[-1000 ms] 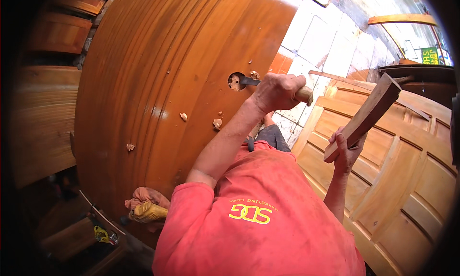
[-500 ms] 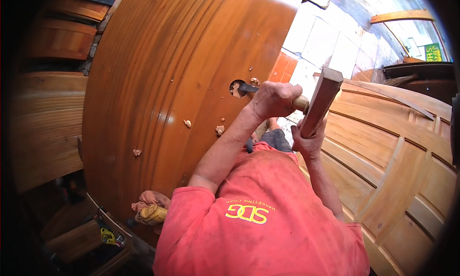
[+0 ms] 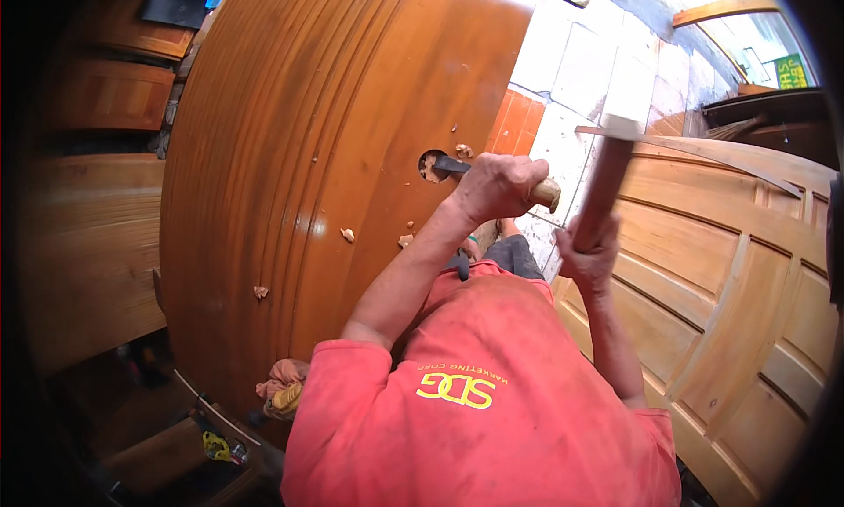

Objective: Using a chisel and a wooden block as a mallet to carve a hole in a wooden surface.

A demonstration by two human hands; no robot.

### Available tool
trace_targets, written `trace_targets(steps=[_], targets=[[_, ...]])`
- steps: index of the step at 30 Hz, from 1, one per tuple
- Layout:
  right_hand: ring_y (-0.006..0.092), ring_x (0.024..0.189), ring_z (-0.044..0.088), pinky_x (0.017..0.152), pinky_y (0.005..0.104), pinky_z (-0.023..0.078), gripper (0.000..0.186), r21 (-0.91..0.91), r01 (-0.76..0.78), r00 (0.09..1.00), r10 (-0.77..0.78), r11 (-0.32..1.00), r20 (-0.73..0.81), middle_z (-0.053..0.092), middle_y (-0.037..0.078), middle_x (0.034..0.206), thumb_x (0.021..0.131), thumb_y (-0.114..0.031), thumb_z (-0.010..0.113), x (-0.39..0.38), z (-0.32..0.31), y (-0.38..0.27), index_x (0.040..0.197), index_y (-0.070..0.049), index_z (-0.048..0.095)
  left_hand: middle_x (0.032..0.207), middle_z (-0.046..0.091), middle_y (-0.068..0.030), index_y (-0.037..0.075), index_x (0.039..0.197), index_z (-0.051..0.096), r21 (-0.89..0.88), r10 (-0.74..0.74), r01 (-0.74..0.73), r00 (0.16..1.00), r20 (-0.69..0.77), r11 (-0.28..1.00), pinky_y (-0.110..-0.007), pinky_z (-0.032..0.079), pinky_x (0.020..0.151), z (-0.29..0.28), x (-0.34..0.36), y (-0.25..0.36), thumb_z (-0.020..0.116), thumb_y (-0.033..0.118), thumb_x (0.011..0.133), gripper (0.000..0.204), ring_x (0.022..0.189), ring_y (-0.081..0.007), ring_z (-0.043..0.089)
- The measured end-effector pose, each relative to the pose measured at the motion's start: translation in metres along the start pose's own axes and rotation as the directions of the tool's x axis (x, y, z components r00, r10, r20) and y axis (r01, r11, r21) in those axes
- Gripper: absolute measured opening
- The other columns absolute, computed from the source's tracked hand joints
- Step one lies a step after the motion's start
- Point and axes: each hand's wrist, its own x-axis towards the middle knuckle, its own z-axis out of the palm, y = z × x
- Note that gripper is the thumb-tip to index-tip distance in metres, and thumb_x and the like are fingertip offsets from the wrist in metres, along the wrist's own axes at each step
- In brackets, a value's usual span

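My left hand [image 3: 498,187] is wrapped round the wooden handle of a chisel [image 3: 547,193]. The dark chisel blade reaches into a round hole [image 3: 430,167] in a broad, varnished wooden door panel [image 3: 378,94]; pale chipped wood shows inside the hole. My right hand [image 3: 591,254] grips the lower end of a squared wooden block [image 3: 607,173], held upright and smeared by motion. The block stands apart from the chisel's butt end, to its right. Several wood chips [image 3: 348,235] lie on the panel around the hole.
Another panelled door [image 3: 703,269] leans or lies at right. A yellow power tool [image 3: 286,399] and a pinkish cloth [image 3: 283,377] are at the panel's near left. Stacked wooden panels [image 3: 97,243] line the left. White tiles [image 3: 571,63] cover the floor beyond.
The wooden block in my right hand has swung right, away from the chisel's butt end. My left hand stays on the chisel at the hole. The view has shifted slightly.
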Motion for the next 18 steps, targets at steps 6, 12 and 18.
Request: trace_targets(steps=[6, 12, 18], targets=[[0.0191, 0.073, 0.068, 0.068, 0.0356, 0.056, 0.058, -0.139, -0.02, 0.993, 0.004, 0.99, -0.12, 0.066, 0.006, 0.087, 0.082, -0.02, 0.088, -0.033, 0.05, 0.026, 0.122, -0.007, 0.049, 0.068, 0.062, -0.005, 0.012, 0.082, 0.057, 0.022, 0.043, -0.045, 0.996, 0.077, 0.999, -0.04, 0.053, 0.052, -0.005, -0.002, 0.001, 0.078, 0.022, 0.081, 0.024, 0.064, -0.0251, 0.07], [0.0126, 0.072, 0.064, 0.067, 0.031, 0.054, 0.039, 0.282, -0.031, 0.993, 0.061, 0.959, -0.1, 0.066, 0.005, 0.087, 0.082, -0.013, 0.084, -0.029, 0.016, -0.009, 0.108, -0.005, 0.055, 0.07, 0.063, -0.0053, 0.012, 0.082, 0.058, -0.024, 0.061, -0.059, 0.992, 0.108, 0.998, -0.04, 0.054, 0.053, -0.015, -0.012, 0.001, 0.077, 0.021, 0.081, 0.021, 0.065, -0.0259, 0.071], [0.0374, 0.097, 0.074, 0.077, 0.0482, 0.057, 0.083, -0.28, 0.052, 0.997, -0.035, 0.958, 0.067, 0.069, 0.02, 0.107, 0.074, -0.029, 0.094, -0.057, 0.037, 0.047, 0.137, -0.011, 0.043, 0.068, 0.063, -0.0055, 0.012, 0.081, 0.057, -0.045, 0.16, -0.154, 0.967, 0.198, 0.987, -0.041, 0.055, 0.053, -0.016, -0.027, -0.005, 0.075, 0.024, 0.083, 0.021, 0.062, -0.0275, 0.071]])
